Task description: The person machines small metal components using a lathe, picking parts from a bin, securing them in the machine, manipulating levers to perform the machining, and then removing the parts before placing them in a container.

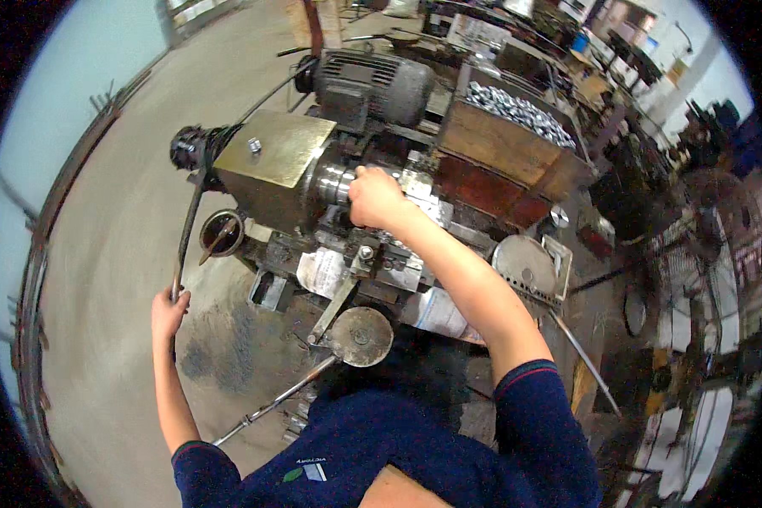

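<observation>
My left hand (171,313) is wrapped around a long dark metal lever (187,229), which rises along the left side of a small lathe. My right hand (377,199) is at the front of the lathe's shiny round spindle (334,183), its fingers curled together; the hand hides whatever is between them. Left of the spindle is the headstock with a brass-coloured cover (281,146), and a small metal nut (254,146) lies on top. The tool slide with its bolt (365,253) sits just below my right hand.
Behind the lathe is a finned motor (372,86). A box (491,144) of small shiny metal parts stands at the back right. A pot (222,233) with a stick in it hangs at the left. Round plates (361,336) and a handle bar (292,389) jut out near my body.
</observation>
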